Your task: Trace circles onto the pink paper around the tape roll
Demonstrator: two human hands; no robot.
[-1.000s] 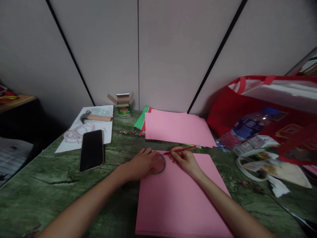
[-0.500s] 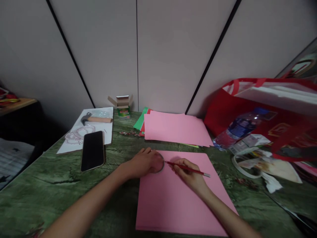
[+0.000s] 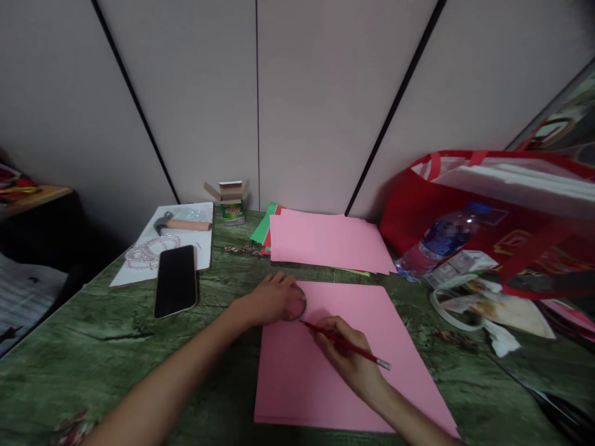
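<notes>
My left hand presses a small round piece with a thin dark rim against the upper left corner of a pink sheet. Pink shows inside the rim, and the hand covers most of the piece, so I cannot tell whether it is a ring or a clear disc. In my right hand is a red pencil with a silver end, gripped between thumb and fingers. Its tip is at the lower right edge of the round piece, on or just above the paper.
Behind lies a stack of coloured paper, pink on top. To the left are a phone, a hammer, beads and a small opened box. On the right are a bottle, a red bag and scissors.
The pencil tip has moved around the rim, from its right side to its lower right, and my right hand has come nearer to me. My left hand stays on the round piece.
</notes>
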